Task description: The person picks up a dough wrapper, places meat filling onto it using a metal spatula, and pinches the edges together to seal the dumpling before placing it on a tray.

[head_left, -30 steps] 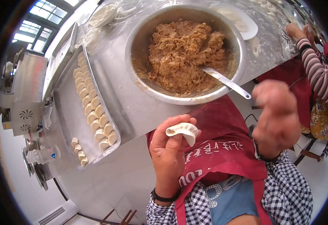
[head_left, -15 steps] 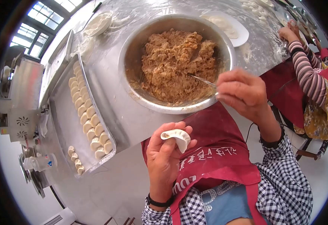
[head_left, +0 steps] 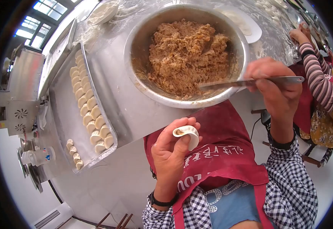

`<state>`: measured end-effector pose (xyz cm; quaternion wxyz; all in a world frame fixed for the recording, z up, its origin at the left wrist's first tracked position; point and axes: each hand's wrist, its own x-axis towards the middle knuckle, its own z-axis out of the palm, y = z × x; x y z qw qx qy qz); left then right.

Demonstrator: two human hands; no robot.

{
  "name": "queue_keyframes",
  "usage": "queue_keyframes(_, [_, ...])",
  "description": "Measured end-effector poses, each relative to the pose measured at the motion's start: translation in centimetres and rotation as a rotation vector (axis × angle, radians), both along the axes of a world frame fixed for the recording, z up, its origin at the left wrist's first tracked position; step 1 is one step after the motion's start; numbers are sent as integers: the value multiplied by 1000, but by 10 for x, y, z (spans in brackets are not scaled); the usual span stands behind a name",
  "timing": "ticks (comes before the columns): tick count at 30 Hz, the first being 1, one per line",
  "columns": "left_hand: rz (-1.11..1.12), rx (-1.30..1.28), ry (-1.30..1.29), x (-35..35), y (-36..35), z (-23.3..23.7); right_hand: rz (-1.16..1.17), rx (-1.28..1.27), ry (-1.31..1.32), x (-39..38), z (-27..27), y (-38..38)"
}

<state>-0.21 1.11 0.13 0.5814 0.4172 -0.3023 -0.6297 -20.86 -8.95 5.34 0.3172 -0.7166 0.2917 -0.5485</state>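
My left hand [head_left: 172,147] pinches a pale dumpling [head_left: 192,138] in front of the apron. Its wrapper is folded over, with an opening at the left end where a little brown filling shows. In my right hand [head_left: 277,86] is a flat metal spatula [head_left: 246,83] with a hole in its handle end. The blade reaches over the near right rim of a large steel bowl [head_left: 130,63]. Inside the bowl lies a mound of brown minced filling [head_left: 189,57]. The right fingers are slightly blurred.
Left of the bowl, a metal tray [head_left: 63,110] carries rows of dumplings [head_left: 86,101]. A white plate with wrappers [head_left: 242,23] is behind the bowl's right side. Flour in a dish [head_left: 102,13] stands back left. At far right, a co-worker's hands [head_left: 300,33] work over the floured table.
My right hand has moved right and turned the spatula, drawing its tip from the filling toward the bowl's rim. My left hand has shifted slightly right and up with the dumpling.
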Motion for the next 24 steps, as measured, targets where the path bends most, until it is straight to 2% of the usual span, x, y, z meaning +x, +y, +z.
queue_keyframes(2, [7, -2, -37, -2, 1, -1, 186, 217, -276, -1, 1, 10])
queue_keyframes(5, [15, -24, -134, -2, 3, -4, 295, 255, -312, -1, -4, 14])
queue_keyframes(12, [18, -34, -300, -4, 3, 2, 371, 307, -293, 8, -10, 19])
queue_keyframes(24, [19, -47, -302, -5, 3, 2, 386, 253, -169, 14, -11, 20])
